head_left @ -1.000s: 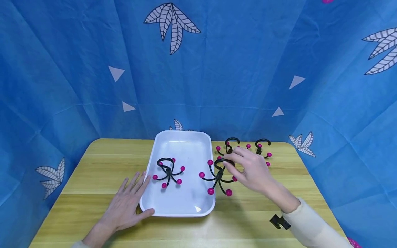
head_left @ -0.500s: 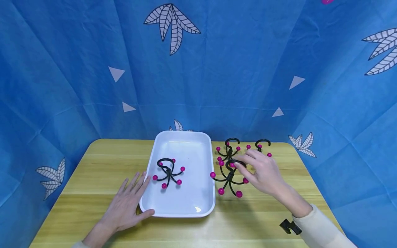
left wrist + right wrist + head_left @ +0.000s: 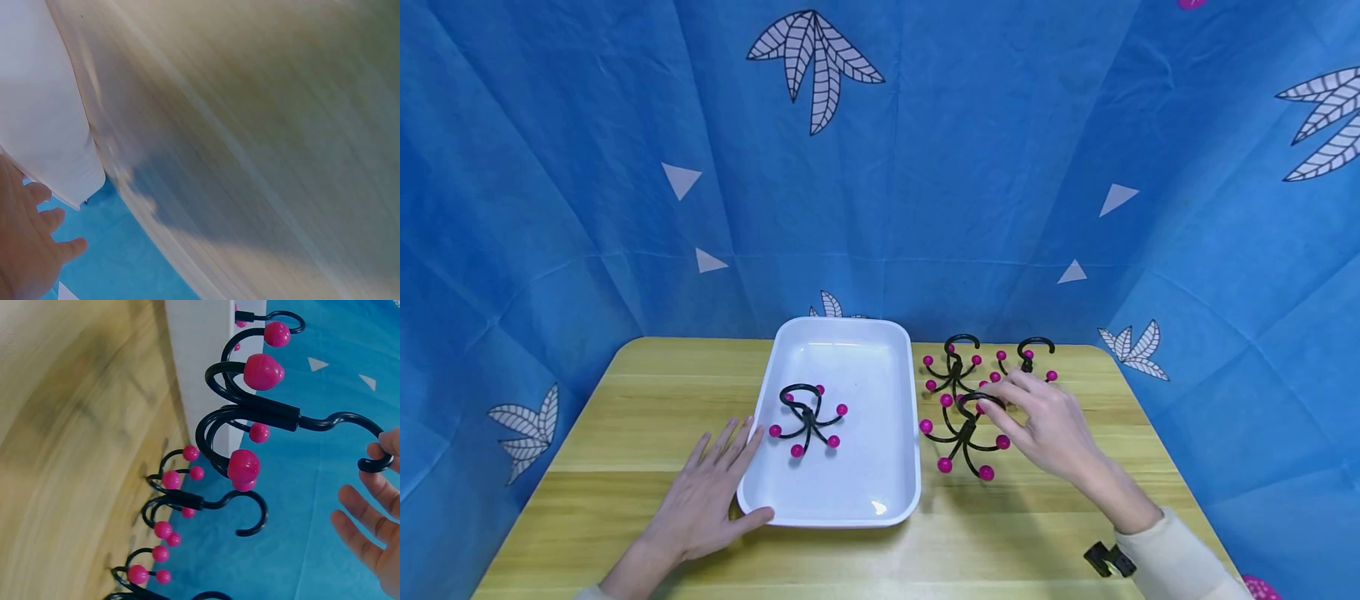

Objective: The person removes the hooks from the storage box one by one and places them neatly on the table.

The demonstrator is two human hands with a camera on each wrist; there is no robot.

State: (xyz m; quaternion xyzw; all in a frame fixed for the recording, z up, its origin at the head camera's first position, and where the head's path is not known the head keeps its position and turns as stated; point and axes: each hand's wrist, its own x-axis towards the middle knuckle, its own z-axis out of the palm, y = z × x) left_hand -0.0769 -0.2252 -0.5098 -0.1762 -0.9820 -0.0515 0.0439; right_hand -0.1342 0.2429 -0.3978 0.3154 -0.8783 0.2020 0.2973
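Observation:
My right hand pinches the curved top of a black multi-arm hook hanger with pink ball tips. It hangs upright just right of the white tray. In the right wrist view, thumb and finger grip the hook end of this hanger, well away from the table surface. My left hand lies with fingers spread at the tray's left side, the thumb at its near rim. A matching hanger stands inside the tray, left of its middle.
Two more such hangers stand behind my right hand: one hanger right of the tray, another hanger farther right, partly hidden by the hand. The wooden table ends at a blue patterned cloth behind.
My right hand has moved right with the hanger, from over the tray's right rim to beside the tray. My left hand and the hanger in the tray have not moved.

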